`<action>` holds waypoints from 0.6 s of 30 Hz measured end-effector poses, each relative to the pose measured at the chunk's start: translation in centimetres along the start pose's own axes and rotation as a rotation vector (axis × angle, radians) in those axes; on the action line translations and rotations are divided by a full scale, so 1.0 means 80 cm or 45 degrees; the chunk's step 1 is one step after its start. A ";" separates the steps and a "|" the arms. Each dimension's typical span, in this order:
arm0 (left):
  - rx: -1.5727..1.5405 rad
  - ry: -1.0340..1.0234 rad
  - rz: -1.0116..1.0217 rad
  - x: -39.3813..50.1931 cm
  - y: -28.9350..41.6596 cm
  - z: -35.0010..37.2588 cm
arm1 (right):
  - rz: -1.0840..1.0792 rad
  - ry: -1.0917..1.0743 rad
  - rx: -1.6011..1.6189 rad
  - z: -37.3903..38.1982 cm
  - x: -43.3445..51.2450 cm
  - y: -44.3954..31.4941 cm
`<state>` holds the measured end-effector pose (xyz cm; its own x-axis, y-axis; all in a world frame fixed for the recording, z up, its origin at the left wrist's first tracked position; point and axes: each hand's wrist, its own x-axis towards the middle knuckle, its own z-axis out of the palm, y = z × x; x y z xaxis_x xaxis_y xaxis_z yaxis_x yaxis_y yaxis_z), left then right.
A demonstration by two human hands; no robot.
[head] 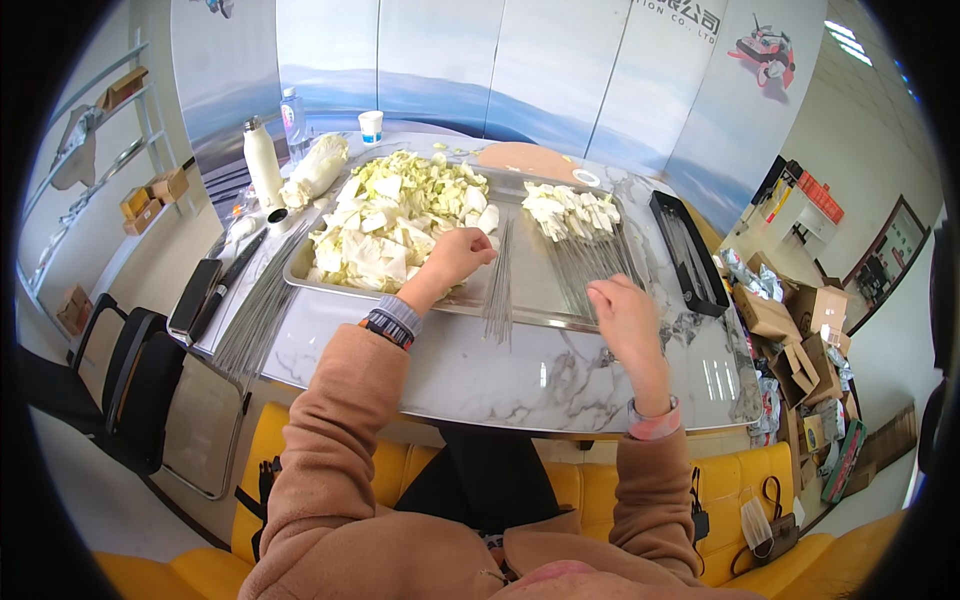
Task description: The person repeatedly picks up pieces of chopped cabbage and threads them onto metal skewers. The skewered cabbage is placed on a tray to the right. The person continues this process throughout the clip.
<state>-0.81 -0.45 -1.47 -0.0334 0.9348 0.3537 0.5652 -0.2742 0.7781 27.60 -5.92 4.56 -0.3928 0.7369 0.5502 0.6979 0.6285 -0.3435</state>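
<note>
My left hand [459, 259] is over the near right side of a heap of cut Chinese cabbage [397, 225]. Its thumb and fingertips are pinched together; whether something small is between them is hidden. Just to its right, a bundle of thin metal skewers [499, 289] lies across the near rim of the metal tray [536, 259]. My right hand [626, 311] is curled above the tray's near right edge, with its grip unclear. Beyond it, cabbage pieces [571, 210] sit at the far ends of many skewers [592, 262] laid side by side.
More skewers [270, 307] lie left of the tray, near a knife [225, 289] and a dark case [196, 289]. A whole cabbage [319, 169], a white bottle [261, 161], a water bottle [292, 124] and a paper cup [370, 127] stand behind. A black box [686, 251] is at right.
</note>
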 end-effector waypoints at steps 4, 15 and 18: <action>0.029 -0.140 -0.123 0.000 0.009 0.003 | -0.096 -0.106 0.165 0.041 0.021 -0.007; -0.143 -0.238 -0.216 -0.003 0.017 -0.001 | 0.066 -0.194 0.292 0.108 0.057 -0.004; -0.290 -0.167 -0.277 -0.002 0.013 -0.002 | 0.065 -0.136 0.337 0.116 0.054 0.001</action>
<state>-0.34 -0.91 -0.62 -0.0183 0.9939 0.1086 0.3576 -0.0949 0.9290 20.35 -0.37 -0.16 -0.4317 0.7825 0.4487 0.5432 0.6227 -0.5632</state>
